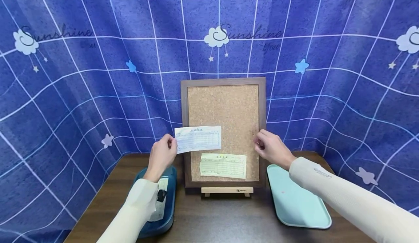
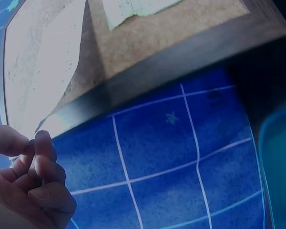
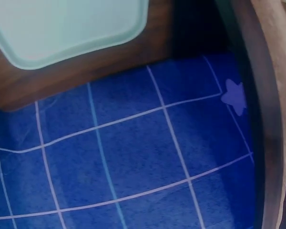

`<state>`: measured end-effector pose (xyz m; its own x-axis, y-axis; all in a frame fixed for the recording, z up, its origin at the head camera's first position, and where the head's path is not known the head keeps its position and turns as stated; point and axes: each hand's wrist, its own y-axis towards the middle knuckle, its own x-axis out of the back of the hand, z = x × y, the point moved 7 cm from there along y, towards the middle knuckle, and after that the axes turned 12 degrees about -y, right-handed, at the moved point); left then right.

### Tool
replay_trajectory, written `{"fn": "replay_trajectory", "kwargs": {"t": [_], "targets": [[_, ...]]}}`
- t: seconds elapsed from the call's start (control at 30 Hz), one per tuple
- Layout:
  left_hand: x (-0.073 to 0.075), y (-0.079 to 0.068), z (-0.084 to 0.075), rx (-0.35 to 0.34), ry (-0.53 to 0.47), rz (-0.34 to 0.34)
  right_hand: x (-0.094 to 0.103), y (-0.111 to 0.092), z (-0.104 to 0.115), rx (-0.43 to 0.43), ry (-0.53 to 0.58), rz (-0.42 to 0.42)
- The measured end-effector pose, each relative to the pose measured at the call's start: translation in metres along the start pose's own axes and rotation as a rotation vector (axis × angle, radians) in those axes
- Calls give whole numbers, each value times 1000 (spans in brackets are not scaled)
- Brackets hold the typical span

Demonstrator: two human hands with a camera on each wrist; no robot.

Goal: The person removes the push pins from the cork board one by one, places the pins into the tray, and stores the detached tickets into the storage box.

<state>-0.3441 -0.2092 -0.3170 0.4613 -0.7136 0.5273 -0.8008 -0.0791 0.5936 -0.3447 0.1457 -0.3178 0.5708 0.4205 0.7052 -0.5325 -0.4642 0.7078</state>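
White slip (image 1: 198, 139) in left hand (image 1: 162, 152)

Two grips are counted, a left grip (image 1: 162, 154) and a right grip (image 1: 271, 147). Three paper slips show: a held slip (image 1: 199, 139), a green slip (image 1: 223, 166) and a part-hidden slip (image 1: 159, 212). There is one cork board (image 1: 224, 108), one wooden stand (image 1: 226, 190), one tub (image 1: 174, 195), one tray (image 1: 299, 203) and one desk (image 1: 209, 221). The one curtain (image 1: 327, 15) bears, in the head view, three clouds (image 1: 216, 36) and two bright blue stars (image 1: 302, 66).
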Motion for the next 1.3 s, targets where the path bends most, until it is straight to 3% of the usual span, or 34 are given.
{"fn": "replay_trajectory", "kwargs": {"t": [0.47, 0.97, 1.3], "targets": [[36, -15, 22, -21, 19, -77, 4, -33, -16, -11, -12, -8], [86, -40, 66, 118, 47, -122, -4, -63, -29, -38, -10, 2], [96, -62, 87, 130, 71, -100, -13, -81, -33, -88, -10, 39]]}}
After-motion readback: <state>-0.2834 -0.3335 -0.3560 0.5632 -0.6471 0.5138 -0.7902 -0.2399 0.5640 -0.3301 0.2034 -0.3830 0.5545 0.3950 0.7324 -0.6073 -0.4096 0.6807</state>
